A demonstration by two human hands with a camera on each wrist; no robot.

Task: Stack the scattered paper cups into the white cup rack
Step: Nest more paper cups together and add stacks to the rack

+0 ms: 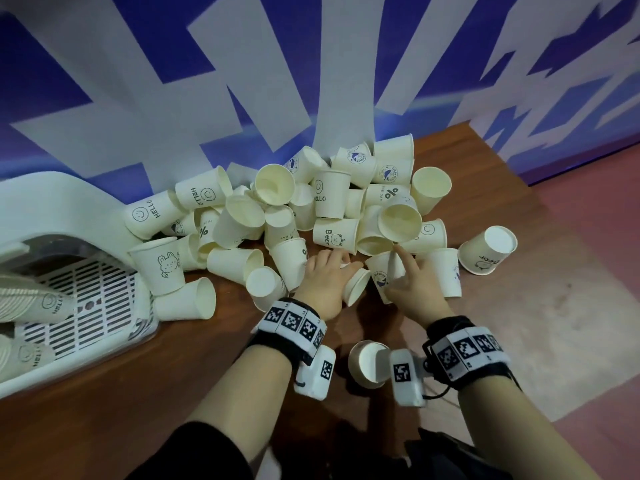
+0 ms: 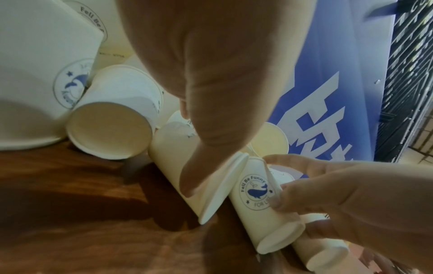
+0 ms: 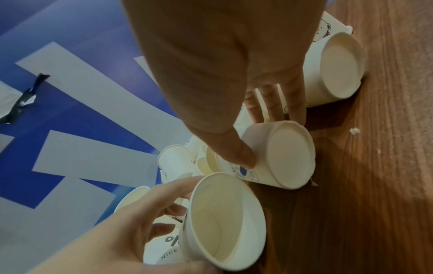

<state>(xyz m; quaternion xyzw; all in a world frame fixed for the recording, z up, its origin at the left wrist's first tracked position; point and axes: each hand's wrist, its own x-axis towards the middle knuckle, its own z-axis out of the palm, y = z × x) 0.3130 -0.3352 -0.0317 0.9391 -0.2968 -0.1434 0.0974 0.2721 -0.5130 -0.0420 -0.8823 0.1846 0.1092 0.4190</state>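
Several white paper cups [image 1: 332, 199] lie heaped on the wooden table [image 1: 138, 393] against the wall. My left hand [image 1: 341, 270] grips one plain cup [image 1: 356, 287] on its side at the near edge of the heap; the open mouth of that plain cup [image 3: 225, 218] faces the right wrist camera. Just to its right, my right hand [image 1: 403, 268] pinches a whale-print cup [image 1: 381, 278] between thumb and fingers, the whale-print cup [image 2: 255, 194] lying base toward me. The two cups almost touch. The white cup rack [image 1: 69, 202] sits at far left, holding a lying stack of nested cups [image 1: 27, 299].
One loose cup [image 1: 367, 363] lies on its side between my wrists. An upside-down "Bear" cup [image 1: 488, 249] stands alone to the right, near the table's right edge and the pink floor [image 1: 571, 271]. A blue-and-white wall [image 1: 277, 81] backs the heap.
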